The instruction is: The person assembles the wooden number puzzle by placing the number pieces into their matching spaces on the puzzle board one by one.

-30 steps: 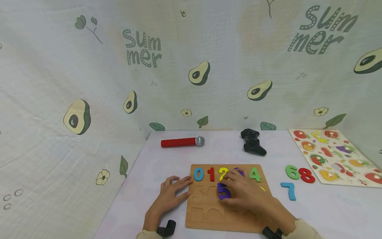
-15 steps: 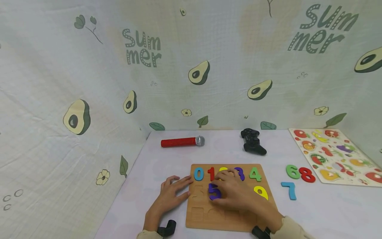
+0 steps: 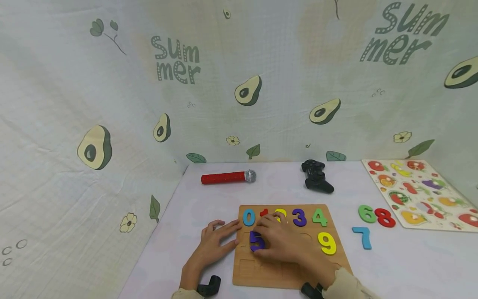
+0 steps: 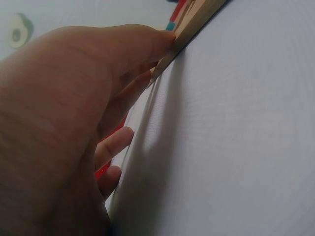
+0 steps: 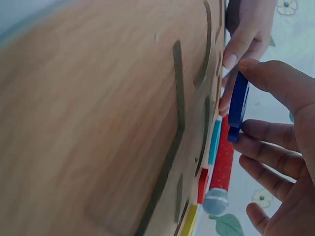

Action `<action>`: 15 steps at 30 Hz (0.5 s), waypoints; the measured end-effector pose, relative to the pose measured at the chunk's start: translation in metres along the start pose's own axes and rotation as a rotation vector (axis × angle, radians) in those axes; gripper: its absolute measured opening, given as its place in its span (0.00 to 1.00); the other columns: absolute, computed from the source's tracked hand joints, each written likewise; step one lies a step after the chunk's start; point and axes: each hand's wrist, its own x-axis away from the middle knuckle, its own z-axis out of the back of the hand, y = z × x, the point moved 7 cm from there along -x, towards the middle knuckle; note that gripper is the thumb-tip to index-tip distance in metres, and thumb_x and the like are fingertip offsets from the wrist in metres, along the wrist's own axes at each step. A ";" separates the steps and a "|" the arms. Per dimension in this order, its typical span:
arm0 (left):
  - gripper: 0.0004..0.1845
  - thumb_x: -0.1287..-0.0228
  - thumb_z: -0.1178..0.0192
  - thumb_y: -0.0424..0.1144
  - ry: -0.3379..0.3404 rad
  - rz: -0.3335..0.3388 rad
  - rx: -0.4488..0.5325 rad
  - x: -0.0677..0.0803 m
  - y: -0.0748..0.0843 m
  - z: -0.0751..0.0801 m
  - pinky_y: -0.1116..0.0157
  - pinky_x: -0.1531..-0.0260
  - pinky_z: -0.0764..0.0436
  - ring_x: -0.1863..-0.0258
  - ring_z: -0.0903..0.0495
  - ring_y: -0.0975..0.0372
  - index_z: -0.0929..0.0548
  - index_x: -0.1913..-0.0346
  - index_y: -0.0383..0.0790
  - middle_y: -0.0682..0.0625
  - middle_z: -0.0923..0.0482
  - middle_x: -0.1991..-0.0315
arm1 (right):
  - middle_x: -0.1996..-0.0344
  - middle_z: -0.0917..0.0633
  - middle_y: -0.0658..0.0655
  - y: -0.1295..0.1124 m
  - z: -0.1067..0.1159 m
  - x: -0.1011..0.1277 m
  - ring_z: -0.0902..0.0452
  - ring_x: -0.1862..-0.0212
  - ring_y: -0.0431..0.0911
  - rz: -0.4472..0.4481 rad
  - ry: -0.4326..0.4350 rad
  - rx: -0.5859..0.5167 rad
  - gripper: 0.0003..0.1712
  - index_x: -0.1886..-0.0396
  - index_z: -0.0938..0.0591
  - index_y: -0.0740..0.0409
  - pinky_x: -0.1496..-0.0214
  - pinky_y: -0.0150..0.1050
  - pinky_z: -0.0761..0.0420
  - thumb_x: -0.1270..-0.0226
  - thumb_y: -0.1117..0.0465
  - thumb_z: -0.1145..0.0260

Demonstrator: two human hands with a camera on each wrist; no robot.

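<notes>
A wooden number board (image 3: 269, 276) lies on the table, with numbers 0 (image 3: 248, 217), 3 (image 3: 299, 217), 4 (image 3: 319, 217) and yellow 9 (image 3: 327, 243) on it. My right hand (image 3: 281, 241) pinches a purple number 5 (image 3: 256, 241) between thumb and fingers above the left part of the middle row. In the right wrist view the 5 (image 5: 238, 101) is held on edge, apart from the board. The right hand partly covers the red 1 (image 3: 264, 212) and yellow 2 (image 3: 281, 214). My left hand (image 3: 214, 245) touches the board's left edge with its fingertips, fingers extended.
To the board's right lie a green 6 (image 3: 367, 214), red 8 (image 3: 384, 218) and blue 7 (image 3: 363, 237). Behind the board are a red microphone (image 3: 225, 177) and a black game controller (image 3: 316, 176). A fruit picture board (image 3: 422, 195) lies at the right.
My right hand has carried the purple 5 leftward over the board, uncovering the 3 and the 9. The left hand has stayed at the board's edge.
</notes>
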 end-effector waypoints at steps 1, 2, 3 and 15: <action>0.25 0.29 0.42 0.57 0.000 -0.001 0.001 0.000 0.000 0.000 0.41 0.41 0.46 0.33 0.42 0.52 0.24 0.31 0.61 0.62 0.33 0.28 | 0.47 0.21 0.46 -0.001 -0.002 -0.001 0.31 0.39 0.47 -0.001 -0.007 -0.004 0.31 0.44 0.17 0.51 0.32 0.61 0.45 0.40 0.37 0.29; 0.25 0.29 0.43 0.57 0.001 0.000 -0.001 0.001 -0.001 -0.001 0.40 0.42 0.45 0.33 0.42 0.52 0.24 0.31 0.61 0.62 0.33 0.28 | 0.47 0.21 0.45 -0.001 -0.003 -0.003 0.31 0.40 0.47 0.001 -0.012 -0.003 0.31 0.44 0.17 0.50 0.32 0.61 0.45 0.39 0.37 0.30; 0.25 0.29 0.43 0.58 0.004 -0.001 -0.001 0.001 -0.001 -0.001 0.40 0.42 0.45 0.33 0.41 0.52 0.24 0.31 0.61 0.62 0.33 0.28 | 0.47 0.22 0.45 -0.003 -0.005 -0.004 0.31 0.40 0.46 0.007 -0.013 -0.009 0.30 0.44 0.17 0.50 0.33 0.61 0.45 0.39 0.38 0.30; 0.25 0.29 0.42 0.56 0.018 -0.020 0.012 0.001 0.002 0.002 0.39 0.42 0.45 0.32 0.41 0.52 0.24 0.31 0.59 0.61 0.33 0.28 | 0.49 0.21 0.47 -0.012 -0.011 -0.017 0.31 0.39 0.49 0.007 -0.011 -0.002 0.30 0.45 0.15 0.53 0.32 0.65 0.46 0.39 0.38 0.29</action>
